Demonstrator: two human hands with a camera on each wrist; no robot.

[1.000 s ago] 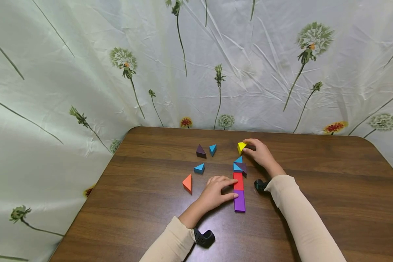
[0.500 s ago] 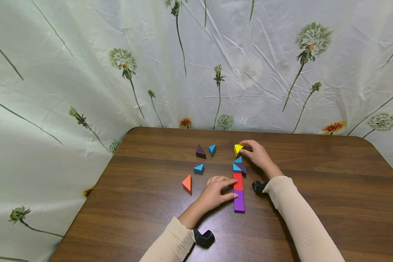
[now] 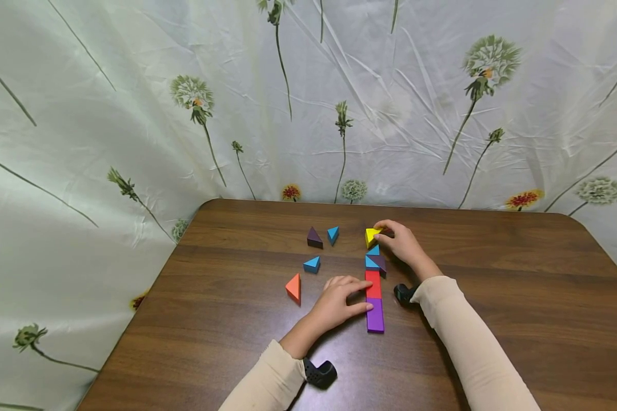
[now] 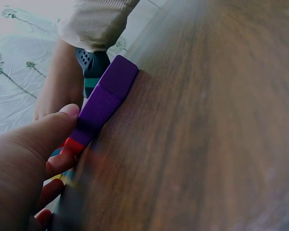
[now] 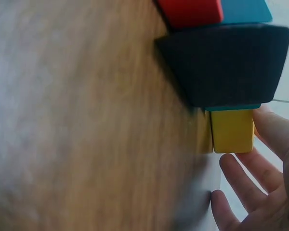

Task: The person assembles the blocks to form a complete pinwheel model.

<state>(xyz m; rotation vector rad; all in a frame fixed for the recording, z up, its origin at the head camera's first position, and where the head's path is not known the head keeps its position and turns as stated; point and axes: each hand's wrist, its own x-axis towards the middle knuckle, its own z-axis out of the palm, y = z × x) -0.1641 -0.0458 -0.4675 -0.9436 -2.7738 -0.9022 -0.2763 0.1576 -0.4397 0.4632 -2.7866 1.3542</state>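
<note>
A column of blocks runs away from me: a purple rectangular block (image 3: 375,321), a red block (image 3: 375,291), a blue triangular block (image 3: 371,262) against a dark purple one (image 3: 382,263), then another blue triangle (image 3: 374,250). My left hand (image 3: 336,302) rests beside it, thumb on the purple block and index fingertip on the red. At the far end, my right hand (image 3: 401,242) pinches a yellow triangular block (image 3: 371,236) between thumb and fingers. In the right wrist view the yellow block (image 5: 232,131) sits right at the blue triangle's edge.
Left of the column lie loose triangular blocks: a dark purple one (image 3: 315,238), two blue ones, one near the back (image 3: 333,235) and one nearer (image 3: 312,265), and an orange one (image 3: 294,289). A flower-printed curtain (image 3: 308,114) hangs behind the wooden table (image 3: 195,342).
My right hand has moved the yellow block a little left and toward me, up to the column's far end. The left hand has stayed in place.
</note>
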